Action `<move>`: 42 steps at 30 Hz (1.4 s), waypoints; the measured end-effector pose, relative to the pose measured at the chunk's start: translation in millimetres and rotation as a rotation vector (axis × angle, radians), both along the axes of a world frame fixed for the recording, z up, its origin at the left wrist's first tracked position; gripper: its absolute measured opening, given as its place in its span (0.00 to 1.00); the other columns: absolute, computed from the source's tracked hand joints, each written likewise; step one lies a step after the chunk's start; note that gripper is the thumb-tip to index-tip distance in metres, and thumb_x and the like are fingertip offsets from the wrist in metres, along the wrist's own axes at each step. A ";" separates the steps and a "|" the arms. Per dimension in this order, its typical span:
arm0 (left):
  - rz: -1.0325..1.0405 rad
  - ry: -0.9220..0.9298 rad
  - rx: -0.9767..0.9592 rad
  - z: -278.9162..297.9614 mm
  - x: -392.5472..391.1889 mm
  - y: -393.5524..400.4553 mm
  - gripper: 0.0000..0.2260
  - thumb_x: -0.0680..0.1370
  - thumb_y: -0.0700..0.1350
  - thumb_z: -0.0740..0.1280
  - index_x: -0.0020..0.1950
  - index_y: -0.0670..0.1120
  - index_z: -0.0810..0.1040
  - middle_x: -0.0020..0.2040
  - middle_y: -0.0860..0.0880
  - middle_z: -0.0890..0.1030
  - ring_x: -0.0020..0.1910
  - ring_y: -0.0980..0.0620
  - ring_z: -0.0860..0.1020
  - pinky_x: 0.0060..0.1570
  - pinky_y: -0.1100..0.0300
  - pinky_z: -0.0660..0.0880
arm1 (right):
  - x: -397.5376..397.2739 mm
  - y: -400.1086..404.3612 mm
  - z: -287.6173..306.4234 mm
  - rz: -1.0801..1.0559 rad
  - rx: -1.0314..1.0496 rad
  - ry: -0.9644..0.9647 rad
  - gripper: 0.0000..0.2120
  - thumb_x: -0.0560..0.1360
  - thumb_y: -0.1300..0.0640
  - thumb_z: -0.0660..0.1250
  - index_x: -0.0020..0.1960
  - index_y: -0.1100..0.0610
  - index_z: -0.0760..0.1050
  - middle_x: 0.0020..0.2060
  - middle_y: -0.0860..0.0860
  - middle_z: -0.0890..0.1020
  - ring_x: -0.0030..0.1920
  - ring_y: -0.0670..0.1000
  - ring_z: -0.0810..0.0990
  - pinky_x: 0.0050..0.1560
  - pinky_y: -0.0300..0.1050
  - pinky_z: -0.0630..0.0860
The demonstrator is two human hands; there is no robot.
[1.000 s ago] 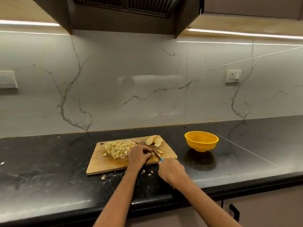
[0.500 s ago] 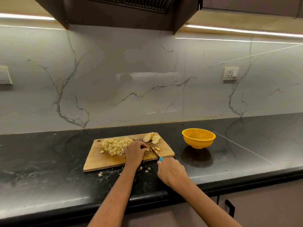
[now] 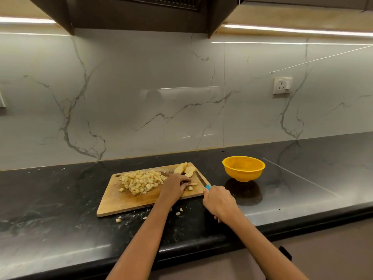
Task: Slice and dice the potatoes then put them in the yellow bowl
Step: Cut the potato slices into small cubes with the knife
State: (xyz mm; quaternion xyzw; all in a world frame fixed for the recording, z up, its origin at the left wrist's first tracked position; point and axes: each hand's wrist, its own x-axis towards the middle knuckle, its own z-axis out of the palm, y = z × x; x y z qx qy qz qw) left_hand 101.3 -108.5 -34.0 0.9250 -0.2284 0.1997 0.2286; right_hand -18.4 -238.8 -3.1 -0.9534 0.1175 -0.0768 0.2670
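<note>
Head view. The left hand [image 3: 175, 185] rests on the cutting board [image 3: 129, 201], fingers curled down over a potato piece [image 3: 190, 184] that pokes out just past its fingertips; it looks pinned there, though how much of it the fingers cover cannot be told. The right hand [image 3: 219, 202] sits just off the board's right corner, wrapped around the blue handle of the knife [image 3: 201, 179]. The blade runs away from that hand, up and to the left along the board's right edge, so it lies just to the right of the pinned piece and apart from it. The long axis of the blade points toward the potato slices [image 3: 185, 169] at the far corner, just beyond the left hand's fingertips. My reading is that the next cut depends on swinging the blade left across the pinned piece, close to the curled fingers.

The diced potato [image 3: 141, 181] is heaped just left of the left hand. A few cubes lie on the counter [image 3: 50, 209] near the left wrist. The yellow bowl [image 3: 243, 168] stands beyond the right hand and to its right, well apart from the heap, and appears to hold nothing yet.
</note>
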 end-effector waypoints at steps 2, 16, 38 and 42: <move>0.032 -0.025 -0.007 -1.5 -1.5 1.5 0.10 0.76 0.46 0.67 0.56 0.50 0.81 0.54 0.51 0.81 0.53 0.54 0.76 0.56 0.57 0.73 | -3.2 3.2 -0.4 0.017 -0.022 0.013 0.21 0.82 0.47 0.53 0.62 0.62 0.72 0.44 0.53 0.77 0.44 0.50 0.80 0.48 0.44 0.80; 0.127 -0.020 -0.070 -1.4 -3.7 -2.5 0.08 0.74 0.50 0.69 0.50 0.50 0.83 0.49 0.52 0.82 0.52 0.53 0.76 0.55 0.50 0.72 | -0.4 14.4 12.8 0.099 -0.042 0.159 0.15 0.81 0.56 0.56 0.63 0.64 0.70 0.42 0.55 0.75 0.45 0.52 0.76 0.53 0.45 0.76; 0.204 0.010 -0.317 6.1 -21.7 23.8 0.17 0.77 0.31 0.60 0.62 0.43 0.78 0.59 0.45 0.80 0.59 0.49 0.76 0.61 0.59 0.70 | -3.6 38.7 3.4 0.130 -0.080 0.083 0.14 0.79 0.59 0.56 0.35 0.60 0.67 0.51 0.60 0.81 0.52 0.58 0.81 0.48 0.48 0.78; 0.227 -0.005 -0.314 4.1 -24.9 37.0 0.17 0.77 0.31 0.61 0.63 0.43 0.77 0.61 0.45 0.79 0.62 0.49 0.75 0.62 0.61 0.67 | 0.8 34.4 2.6 0.089 -0.056 0.038 0.12 0.80 0.57 0.56 0.45 0.62 0.74 0.51 0.60 0.82 0.51 0.58 0.82 0.52 0.49 0.79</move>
